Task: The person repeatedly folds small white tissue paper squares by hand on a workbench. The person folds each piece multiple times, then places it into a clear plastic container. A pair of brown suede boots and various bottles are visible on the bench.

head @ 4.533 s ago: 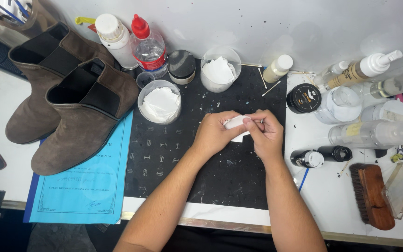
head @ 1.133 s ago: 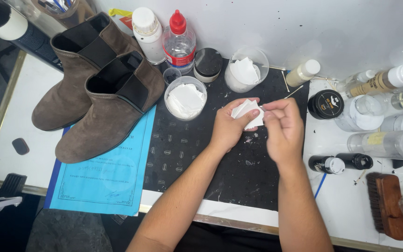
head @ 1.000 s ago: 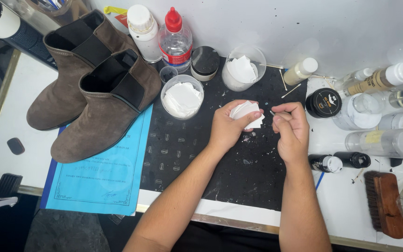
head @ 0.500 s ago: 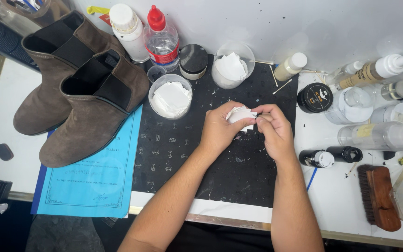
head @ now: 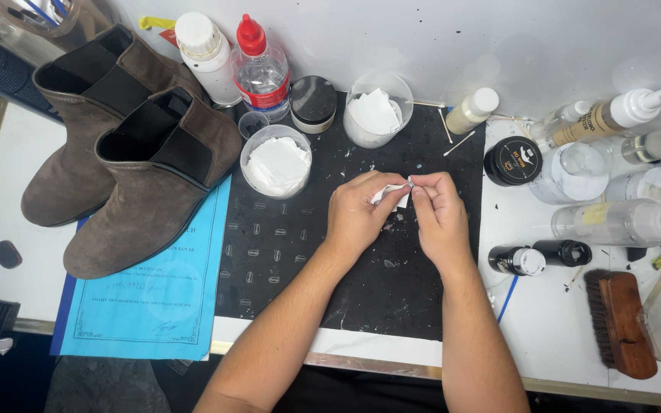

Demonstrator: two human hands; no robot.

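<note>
My left hand (head: 357, 214) and my right hand (head: 439, 216) meet over the black mat (head: 284, 252), fingertips together. Both pinch a small white pad (head: 392, 193) between them; most of it is hidden by my fingers. A clear cup of white pads (head: 275, 161) stands just left of my left hand. A second cup of white pads (head: 376, 117) sits behind my hands near the wall. Two brown suede ankle boots (head: 143, 183) rest at the left, partly on a blue paper sheet (head: 154, 298).
Behind the mat stand a white bottle (head: 204, 57), a clear bottle with a red cap (head: 260, 69) and a dark-lidded jar (head: 313, 102). At the right lie a black tin (head: 512, 160), clear spray bottles (head: 625, 220), small black bottles (head: 541, 255) and a wooden brush (head: 620, 321).
My hands stayed together on the white pad, fingers working it; about a second ago the right hand was briefly drawn a little apart. The camera view shifted slightly.
</note>
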